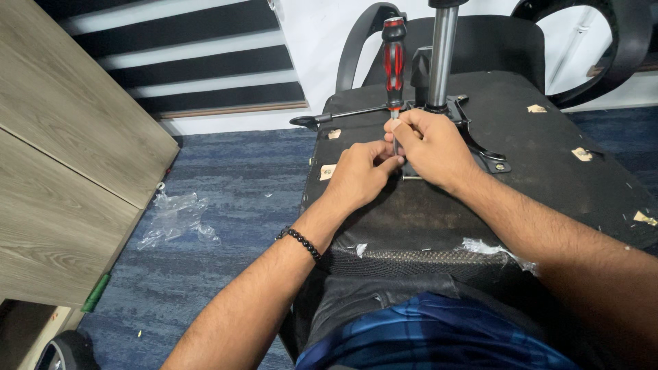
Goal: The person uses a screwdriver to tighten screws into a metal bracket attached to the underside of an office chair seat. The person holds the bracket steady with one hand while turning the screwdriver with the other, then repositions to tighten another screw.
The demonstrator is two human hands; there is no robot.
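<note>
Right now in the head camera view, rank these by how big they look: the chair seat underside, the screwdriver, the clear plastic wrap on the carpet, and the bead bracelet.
1. chair seat underside
2. clear plastic wrap and screwdriver: too alike to rank
3. bead bracelet

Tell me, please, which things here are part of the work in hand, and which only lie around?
In use:
- screwdriver, upright, shaft held by right hand
- left hand, fingers at the tip
- metal plate under the chair seat
- gas column

Lying about:
- plastic wrap on the carpet
- green object by the wooden panel
</note>
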